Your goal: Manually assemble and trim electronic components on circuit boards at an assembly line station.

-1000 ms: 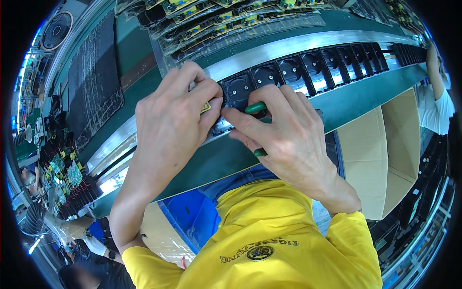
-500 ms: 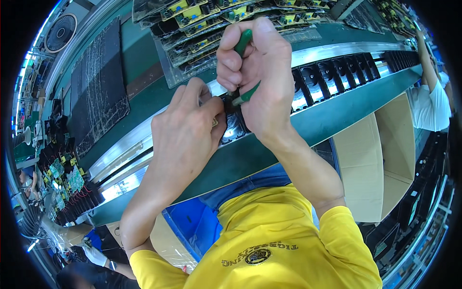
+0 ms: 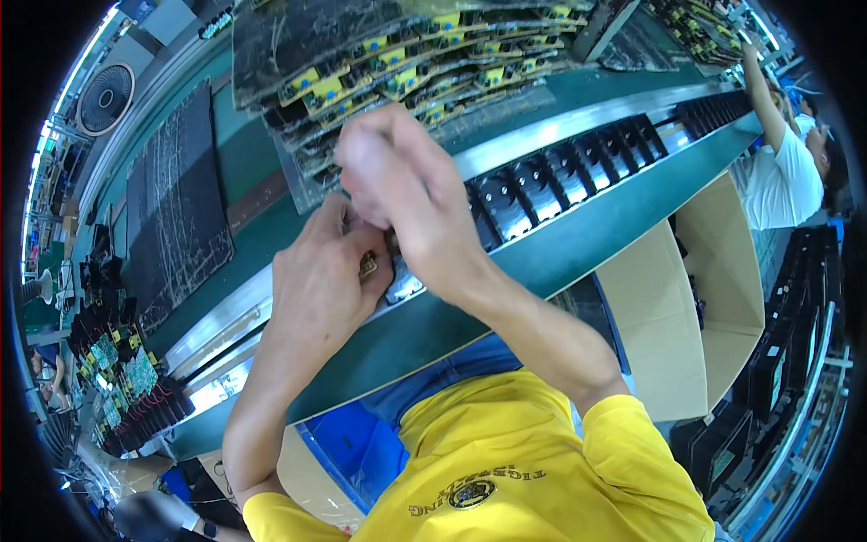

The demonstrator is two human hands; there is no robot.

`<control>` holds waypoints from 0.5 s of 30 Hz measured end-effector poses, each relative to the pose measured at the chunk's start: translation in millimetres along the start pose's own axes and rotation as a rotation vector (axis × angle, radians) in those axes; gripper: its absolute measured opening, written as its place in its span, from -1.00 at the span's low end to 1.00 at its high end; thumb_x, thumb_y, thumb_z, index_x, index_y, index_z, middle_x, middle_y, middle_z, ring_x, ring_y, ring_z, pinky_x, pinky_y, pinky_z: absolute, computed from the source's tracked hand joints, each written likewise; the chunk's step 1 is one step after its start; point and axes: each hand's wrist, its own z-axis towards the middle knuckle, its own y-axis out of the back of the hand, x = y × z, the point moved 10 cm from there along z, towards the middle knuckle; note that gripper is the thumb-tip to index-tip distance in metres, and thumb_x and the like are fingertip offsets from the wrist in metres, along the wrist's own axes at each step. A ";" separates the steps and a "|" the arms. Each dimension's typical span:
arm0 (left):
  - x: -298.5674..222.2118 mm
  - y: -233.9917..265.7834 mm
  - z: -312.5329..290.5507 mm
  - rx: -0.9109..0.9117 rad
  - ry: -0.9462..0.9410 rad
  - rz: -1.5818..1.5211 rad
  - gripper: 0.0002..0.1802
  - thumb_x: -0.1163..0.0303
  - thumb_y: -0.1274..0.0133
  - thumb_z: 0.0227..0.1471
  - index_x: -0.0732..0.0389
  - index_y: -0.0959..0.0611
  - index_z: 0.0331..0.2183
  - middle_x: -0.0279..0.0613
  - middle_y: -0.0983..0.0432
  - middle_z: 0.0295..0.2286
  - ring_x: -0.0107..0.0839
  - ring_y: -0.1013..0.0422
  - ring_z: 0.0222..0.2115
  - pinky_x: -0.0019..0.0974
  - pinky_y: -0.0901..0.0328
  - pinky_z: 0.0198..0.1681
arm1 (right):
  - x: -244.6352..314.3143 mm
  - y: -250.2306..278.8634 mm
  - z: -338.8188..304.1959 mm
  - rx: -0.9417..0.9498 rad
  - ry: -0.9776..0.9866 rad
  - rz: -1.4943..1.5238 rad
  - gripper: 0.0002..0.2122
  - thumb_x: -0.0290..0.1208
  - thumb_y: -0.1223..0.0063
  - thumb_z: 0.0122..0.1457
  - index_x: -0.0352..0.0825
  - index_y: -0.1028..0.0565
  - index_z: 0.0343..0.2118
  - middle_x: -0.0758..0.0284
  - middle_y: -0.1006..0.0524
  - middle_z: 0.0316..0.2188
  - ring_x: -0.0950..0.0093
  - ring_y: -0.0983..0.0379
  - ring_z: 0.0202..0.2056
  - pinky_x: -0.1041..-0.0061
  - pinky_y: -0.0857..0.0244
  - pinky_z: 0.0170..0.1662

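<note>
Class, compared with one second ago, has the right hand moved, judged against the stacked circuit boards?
Yes: the right hand has moved left and farther forward, closer to the stacked circuit boards.

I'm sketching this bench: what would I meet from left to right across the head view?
Round grey fan, scratched black rectangular sheet, bare left hand, row of black rectangular trays, co-worker in white shirt.

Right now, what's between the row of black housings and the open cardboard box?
In the head view, the bench's green front strip lies between the black housings and the cardboard box.
</note>
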 end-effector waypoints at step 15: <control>-19.9 26.9 38.1 -0.183 -0.095 0.133 -0.47 0.55 -0.30 0.05 0.18 -0.66 0.10 -0.13 -0.63 0.10 -0.05 -0.56 0.06 -0.05 -0.44 0.16 | 29.3 8.1 -95.1 0.454 0.434 -1.577 -0.78 -0.39 -0.41 0.15 -0.11 -0.80 -0.12 0.37 -0.45 -0.16 0.38 -0.37 -0.23 0.38 -0.33 -0.17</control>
